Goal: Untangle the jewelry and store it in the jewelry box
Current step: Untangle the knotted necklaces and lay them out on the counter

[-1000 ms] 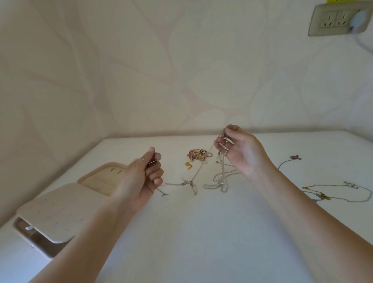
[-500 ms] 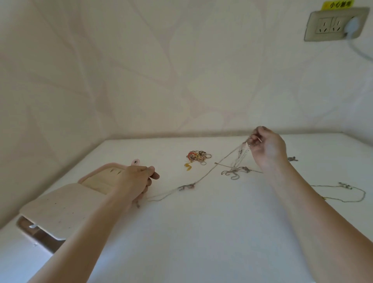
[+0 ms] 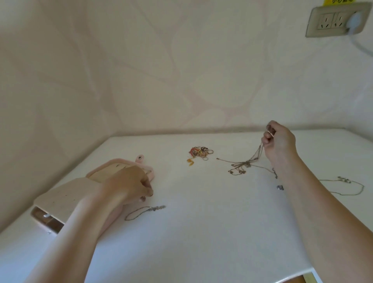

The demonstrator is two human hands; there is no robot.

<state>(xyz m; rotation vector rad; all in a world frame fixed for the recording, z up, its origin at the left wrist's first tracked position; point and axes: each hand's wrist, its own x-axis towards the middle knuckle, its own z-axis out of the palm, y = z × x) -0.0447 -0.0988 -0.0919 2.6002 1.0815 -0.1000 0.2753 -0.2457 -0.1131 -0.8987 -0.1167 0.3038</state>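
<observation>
Right hand [image 3: 279, 141] is pinching tangled chains [image 3: 245, 163] — strands trailing down-left; left hand [image 3: 129, 181] curling at jewelry box [image 3: 60, 196], grip unclear — socket sticker [image 3: 339, 1] unreadable.

The right hand [image 3: 279, 145], raised, pinches the tangled chains [image 3: 245, 163], which trail down to the surface [image 3: 201, 232] below it. The left hand [image 3: 125, 183] lies curled over the open jewelry box [image 3: 60, 194]; a loose chain [image 3: 141, 212] lies just beside its fingertips.
</observation>
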